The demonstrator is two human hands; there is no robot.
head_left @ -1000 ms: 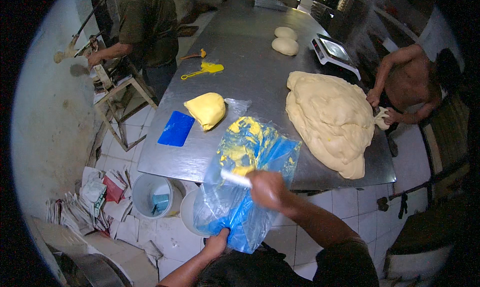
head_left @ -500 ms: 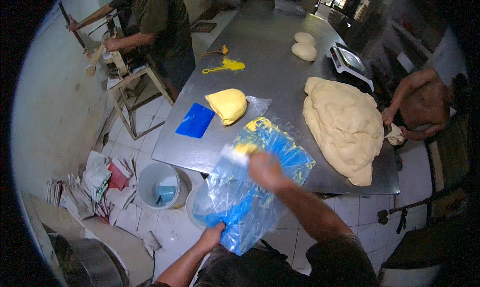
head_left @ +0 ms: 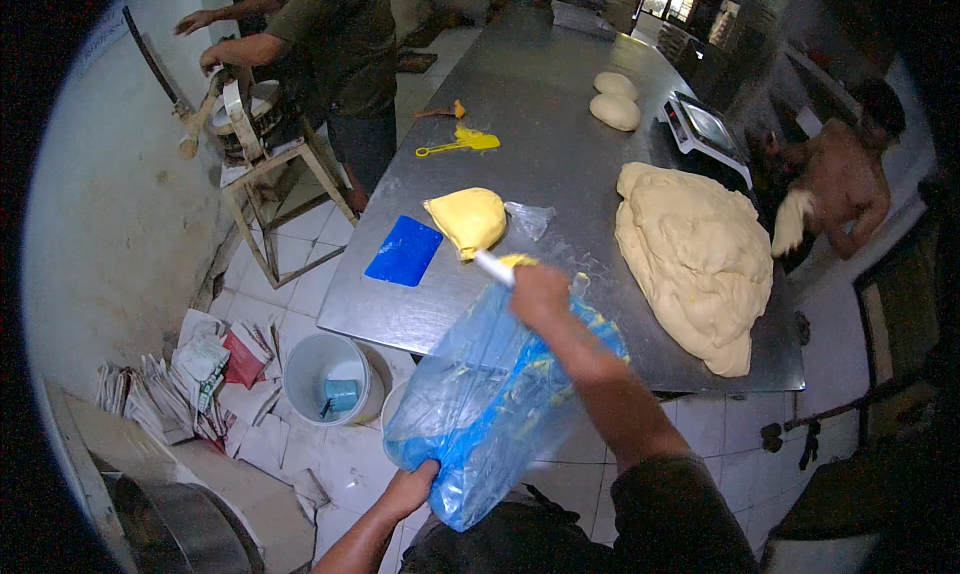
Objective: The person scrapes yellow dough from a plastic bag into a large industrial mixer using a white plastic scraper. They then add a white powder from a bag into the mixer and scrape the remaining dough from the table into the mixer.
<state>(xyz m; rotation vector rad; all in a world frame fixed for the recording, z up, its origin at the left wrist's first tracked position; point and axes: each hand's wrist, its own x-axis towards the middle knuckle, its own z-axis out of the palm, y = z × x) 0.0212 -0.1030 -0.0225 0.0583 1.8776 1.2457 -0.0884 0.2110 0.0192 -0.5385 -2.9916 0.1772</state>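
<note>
Bare-handed work at the near end of a metal worktop (head_left: 540,124), seen from the head. The left grip (head_left: 410,489) is closed, its thumb pressed over the lower margin of a blue, see-through plastic bag (head_left: 470,394). The right grip (head_left: 541,296) is curled tight round a white scraper (head_left: 494,268), whose pale end projects leftward from the fist; yellow paste lies along it. The bag slants between the two grips, its upper part over the front edge of the worktop, its lower part hanging in front of that edge, with yellow smears toward its upper right.

The scraper's tip lies at the lower corner of a yellow block (head_left: 468,219); whether they touch cannot be told. Left of the block is a flat blue sheet (head_left: 404,251), near the worktop's left edge; right of it, a crumpled clear wrapper (head_left: 530,220). Farther back lies a yellow spatula (head_left: 460,142).

A large dough mass (head_left: 695,264) occupies the right side, close to the right and front edges. Bare metal runs between the wrapper and this mass, and continues back toward two dough balls (head_left: 614,112) beside a scale (head_left: 705,129). Below the front edge, a white bucket (head_left: 330,354) stands on the tiled floor (head_left: 350,474), left of the bag and apart from it.
</note>
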